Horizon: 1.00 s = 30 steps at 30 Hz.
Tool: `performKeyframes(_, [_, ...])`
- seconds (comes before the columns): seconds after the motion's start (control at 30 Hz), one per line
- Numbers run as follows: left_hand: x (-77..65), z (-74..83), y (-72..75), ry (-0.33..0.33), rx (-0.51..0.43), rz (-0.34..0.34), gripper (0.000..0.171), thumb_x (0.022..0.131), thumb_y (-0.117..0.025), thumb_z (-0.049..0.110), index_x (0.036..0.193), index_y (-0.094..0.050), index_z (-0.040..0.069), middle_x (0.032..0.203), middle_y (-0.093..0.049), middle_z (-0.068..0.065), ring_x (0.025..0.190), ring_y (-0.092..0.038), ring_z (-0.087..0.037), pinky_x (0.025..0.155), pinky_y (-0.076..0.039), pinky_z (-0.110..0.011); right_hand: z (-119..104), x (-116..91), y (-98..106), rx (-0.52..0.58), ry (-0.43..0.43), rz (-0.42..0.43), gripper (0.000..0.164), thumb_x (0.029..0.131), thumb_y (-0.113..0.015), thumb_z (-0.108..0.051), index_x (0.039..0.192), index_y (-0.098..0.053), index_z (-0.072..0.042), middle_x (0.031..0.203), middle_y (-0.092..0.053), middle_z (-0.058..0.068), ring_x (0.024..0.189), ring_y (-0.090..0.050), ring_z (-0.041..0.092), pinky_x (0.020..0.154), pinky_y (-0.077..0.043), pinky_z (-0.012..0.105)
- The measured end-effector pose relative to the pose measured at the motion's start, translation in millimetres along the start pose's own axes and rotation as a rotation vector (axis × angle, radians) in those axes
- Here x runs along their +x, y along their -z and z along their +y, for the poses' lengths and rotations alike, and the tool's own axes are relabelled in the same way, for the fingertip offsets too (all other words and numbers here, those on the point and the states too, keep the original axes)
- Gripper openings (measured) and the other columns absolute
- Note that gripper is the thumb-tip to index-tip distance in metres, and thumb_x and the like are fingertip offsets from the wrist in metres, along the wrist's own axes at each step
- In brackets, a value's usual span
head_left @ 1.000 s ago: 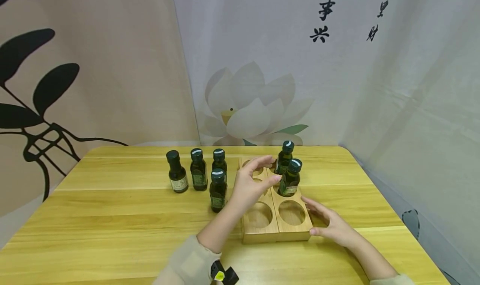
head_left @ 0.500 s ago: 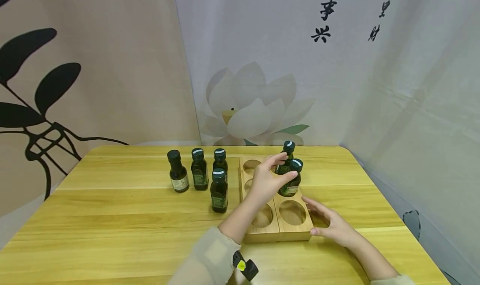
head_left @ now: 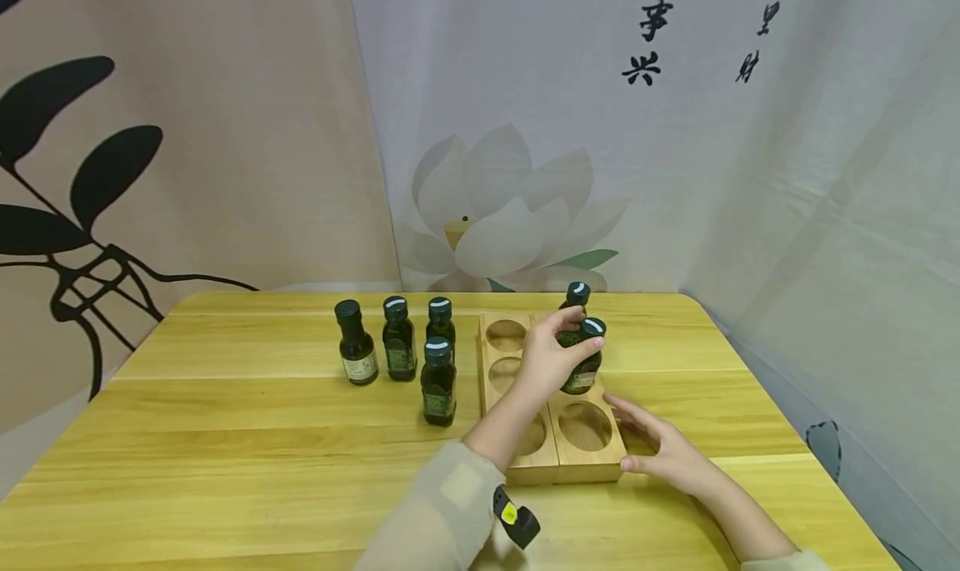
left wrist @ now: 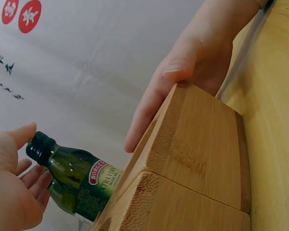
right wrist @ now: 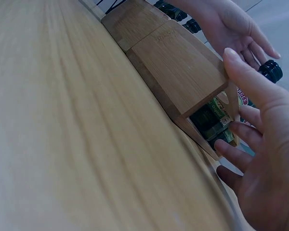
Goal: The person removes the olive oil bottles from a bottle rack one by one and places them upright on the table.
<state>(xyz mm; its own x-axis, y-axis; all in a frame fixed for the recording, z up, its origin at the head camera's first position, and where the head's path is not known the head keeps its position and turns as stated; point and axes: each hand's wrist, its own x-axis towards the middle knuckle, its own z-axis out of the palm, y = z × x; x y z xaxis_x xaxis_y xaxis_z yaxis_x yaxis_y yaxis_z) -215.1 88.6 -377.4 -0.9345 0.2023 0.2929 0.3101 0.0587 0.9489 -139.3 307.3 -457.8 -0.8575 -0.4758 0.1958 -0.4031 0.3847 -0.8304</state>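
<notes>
A small green olive oil bottle [head_left: 581,379] with a dark cap stands upright in a round hole of the wooden bottle rack [head_left: 555,474]. My left hand [head_left: 551,358] is at its cap and neck, thumb and fingers spread apart around it; in the left wrist view the thumb tip is right at the cap [left wrist: 40,148]. Behind it stands a second olive oil bottle [head_left: 578,294], partly covered by the left fingers. My right hand [head_left: 671,454] rests against the rack's right side, fingers extended along it and the thumb [right wrist: 238,62] at its near corner.
Left of the rack, several bottles stand on the wooden table [head_left: 225,454]: a round dark bottle [head_left: 357,354] with a pale label, and square olive oil bottles, the nearest one [head_left: 438,388] close to the rack. A printed cloth [head_left: 495,179] hangs behind the table's far edge.
My left hand has moved right across the rack to the near bottle's cap. The right hand, the rack and the bottles have stayed in place.
</notes>
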Motion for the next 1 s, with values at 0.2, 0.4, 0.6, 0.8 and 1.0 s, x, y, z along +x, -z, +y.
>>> performKeyframes(0.2, [2.9,-2.4,-6.2,0.009,0.035,0.016,0.044,0.084,-0.076,0.021,0.126,-0.063,0.012,0.111,-0.063,0.004,0.102,-0.057,-0.011,0.089,-0.047,-0.036,-1.6,-0.3,1.8,-0.009,-0.002,0.002,0.075,0.085,-0.073,-0.009,0.149,-0.035,-0.016,0.148,-0.039,0.011,0.125,-0.044,0.018,0.1,-0.037,0.032])
performKeyframes(0.4, [3.3,-3.0,-9.0,-0.036,0.074,0.038,0.037,0.085,-0.075,0.016,0.12,-0.066,0.009,0.104,-0.063,0.001,0.099,-0.058,-0.013,0.086,-0.048,-0.03,-0.9,0.6,0.9,0.004,-0.005,-0.001,0.075,0.085,-0.072,-0.008,0.149,-0.035,-0.016,0.148,-0.038,0.011,0.126,-0.043,0.017,0.1,-0.037,0.03])
performKeyframes(0.6, [3.5,-3.4,-10.6,-0.087,0.079,0.053,0.033,0.084,-0.075,0.011,0.115,-0.068,0.006,0.101,-0.064,-0.001,0.096,-0.059,-0.013,0.081,-0.048,-0.025,-1.0,0.6,-0.4,0.011,0.0,0.002,0.074,0.085,-0.072,-0.008,0.149,-0.036,-0.015,0.148,-0.038,0.012,0.125,-0.043,0.013,0.101,-0.036,0.029])
performKeyframes(0.8, [5.1,-2.0,-10.3,-0.121,0.061,0.067,0.031,0.083,-0.075,0.008,0.114,-0.068,0.004,0.101,-0.065,-0.003,0.094,-0.06,-0.012,0.079,-0.05,-0.023,-0.7,0.3,-0.3,0.001,-0.001,-0.002,0.074,0.085,-0.072,-0.01,0.149,-0.035,-0.016,0.149,-0.037,0.011,0.126,-0.043,0.015,0.101,-0.036,0.031])
performKeyframes(1.0, [7.2,10.2,-6.6,-0.143,0.04,0.067,0.033,0.084,-0.074,0.007,0.116,-0.067,0.003,0.105,-0.065,-0.005,0.096,-0.061,-0.012,0.079,-0.051,-0.023,0.1,0.6,-0.3,0.013,-0.009,-0.008,0.075,0.085,-0.072,-0.008,0.149,-0.035,-0.017,0.15,-0.036,0.01,0.127,-0.042,0.014,0.101,-0.035,0.028])
